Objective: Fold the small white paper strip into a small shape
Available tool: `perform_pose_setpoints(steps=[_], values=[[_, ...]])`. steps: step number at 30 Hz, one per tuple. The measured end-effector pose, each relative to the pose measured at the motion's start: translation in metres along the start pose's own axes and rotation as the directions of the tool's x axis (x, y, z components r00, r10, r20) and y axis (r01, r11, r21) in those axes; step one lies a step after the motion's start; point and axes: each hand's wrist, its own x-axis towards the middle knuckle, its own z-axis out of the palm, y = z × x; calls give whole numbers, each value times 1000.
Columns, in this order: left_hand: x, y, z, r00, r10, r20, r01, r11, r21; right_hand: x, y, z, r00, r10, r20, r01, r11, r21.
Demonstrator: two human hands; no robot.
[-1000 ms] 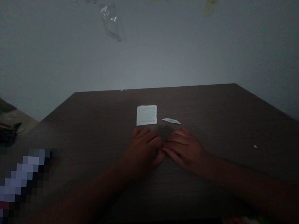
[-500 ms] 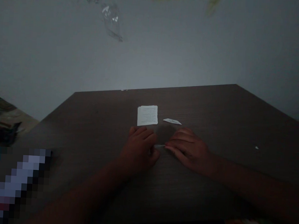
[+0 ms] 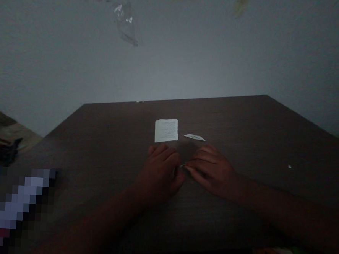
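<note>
"Paper slip (image 3: 182, 165), by the look of it. Where, exactly?"

"In the gap between the two hands, on or just over the table (image 3: 230, 119); can't tell which. Thin pale edge visible, rest covered by fingers. Right hand (image 3: 211, 170): thumb and fingertips pinched on one end. Left hand (image 3: 158, 172): fingers curled, other end apparently gripped at thumb and forefinger, contact hidden."

"How would it handle?"

"Light, I'd judge, next to no weight. Thin, bends readily; a crease would stiffen it. Dry, not very slippery. Liable to tear or crumple if tugged. Best held near the outer ends, thumb against finger, gentle pressure."

"Anything else around?"

"Paper stack (image 3: 166, 130), printed, just beyond the left hand, edges slightly uneven. Folded piece (image 3: 194, 137) just beyond the right hand, apart from the stack. White scrap (image 3: 290, 166) well out to the right of the right hand. Pixelated object (image 3: 18, 198) well left of the left hand; can't name it."

"Obstructions?"

"Mainly the person's own knuckles, plus poor light. Stack and folded piece sit close ahead of the fingers, so little room to push forward."
</note>
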Motion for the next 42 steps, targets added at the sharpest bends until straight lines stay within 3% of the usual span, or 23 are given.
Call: perform_pose_setpoints(steps=[23,34,38,40,42], values=[[2,6,1,998,44,-44,-42,998,49,4,-6,0,999,-46,-2,46,998,43],[6,-28,0,993,-116,-9,116,990,83,3,9,-11,997,24,-79,-20,998,53],[2,-30,2,997,-33,-71,33,999,-2,2,12,-9,997,34,-63,-31,999,41],[1,-27,5,992,69,-106,-74,996,-41,1,12,-6,997,25,-68,-22,998,52],[1,-25,9,987,138,-77,-142,988,-58,0,12,-3,998,18,-65,-14,998,62]])
